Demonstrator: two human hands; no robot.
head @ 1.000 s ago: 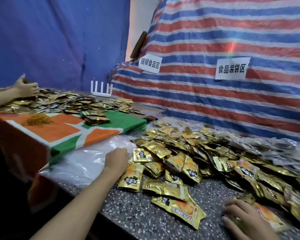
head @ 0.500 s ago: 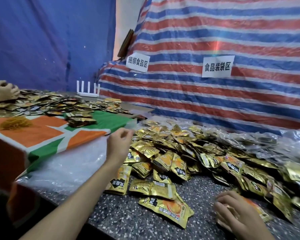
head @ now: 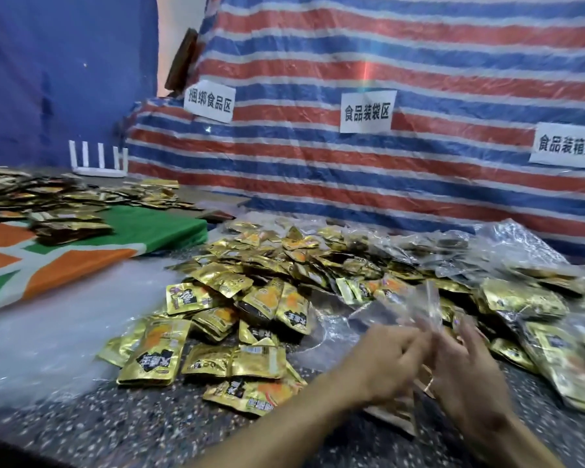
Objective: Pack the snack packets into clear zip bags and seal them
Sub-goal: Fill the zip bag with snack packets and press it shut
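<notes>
Speckled surface, striped tarp behind. Left hand leaves left-edge plastic, joins right hand near front edge. Left pinches clear bag; right fingers on it, grip too blurred to tell. Likely opening the mouth. Packets heaped mid-surface, unbagged.

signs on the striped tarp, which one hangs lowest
The rightmost sign, at the picture's edge; the middle sign and left sign hang higher.

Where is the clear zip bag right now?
Head view, right of centre: the clear zip bag is raised between the left hand and right hand, in front of the pile of gold snack packets.
</notes>
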